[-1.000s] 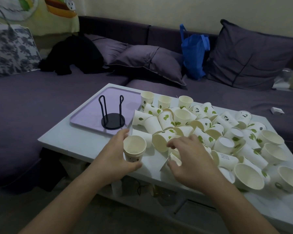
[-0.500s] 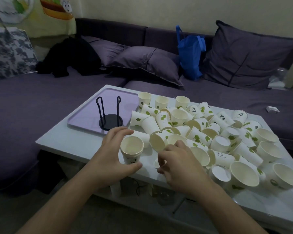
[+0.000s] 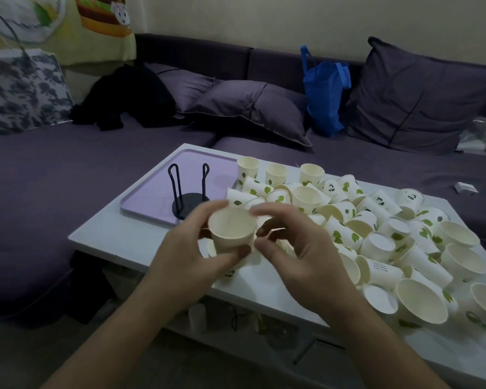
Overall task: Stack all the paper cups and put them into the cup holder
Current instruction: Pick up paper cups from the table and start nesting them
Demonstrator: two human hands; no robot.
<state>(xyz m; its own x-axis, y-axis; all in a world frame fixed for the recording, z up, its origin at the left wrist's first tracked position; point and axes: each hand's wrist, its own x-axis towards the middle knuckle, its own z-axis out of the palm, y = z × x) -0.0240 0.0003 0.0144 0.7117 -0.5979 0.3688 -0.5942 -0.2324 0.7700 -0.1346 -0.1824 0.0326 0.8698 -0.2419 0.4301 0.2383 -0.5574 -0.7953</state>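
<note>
Paper cup [image 3: 232,231]: upright, mouth open, grasped by left hand [image 3: 190,256]; right hand [image 3: 298,254] curled just right of it, grasp unclear; cup holder [image 3: 190,192] far-left on tray [image 3: 149,196]

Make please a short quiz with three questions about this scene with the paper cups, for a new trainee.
1. True or false: the black cup holder already has cups in it.
2. Which hand grips the raised paper cup: A left hand, B right hand, C neither?
3. Fill in: the cup holder stands on a ____ tray.

Key: 1 false. 2 A; whether the right hand also touches it is unclear. 3 purple.
</note>
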